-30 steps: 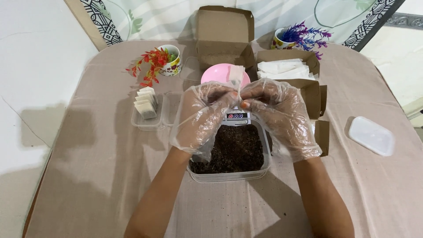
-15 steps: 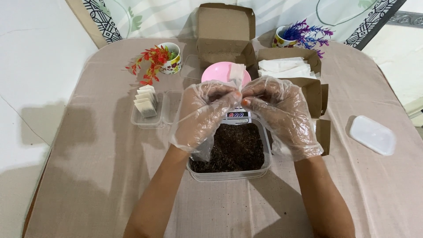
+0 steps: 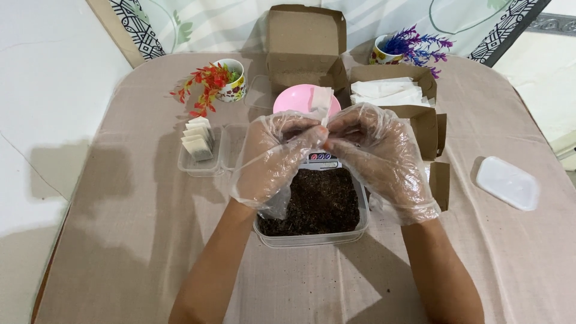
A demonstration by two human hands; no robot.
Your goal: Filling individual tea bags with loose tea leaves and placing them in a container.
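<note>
On the left of the desk [image 3: 108, 240], a clear tray [image 3: 201, 161] already holds a few filled bags, while the tub of dark loose tea [image 3: 318, 207] sits nearly full. Above it, the gloved left hand [image 3: 270, 153] and right hand [image 3: 378, 150] both pinch one small white paper bag [image 3: 322, 102], fingers closed on its lower edge.

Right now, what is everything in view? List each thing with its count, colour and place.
small bag: 1, white, pinched between both hands
clear tub: 1, holds dark crumbly stuff, centre
pink bowl: 1, behind hands
open carton: 1, brown, back centre
box of white sheets: 1, brown, back right
tray of filled bags: 1, clear, left
cups with fake flowers: 2, red, purple
white lid: 1, right
table: beige cloth
left hand, right hand: clear gloves
</note>
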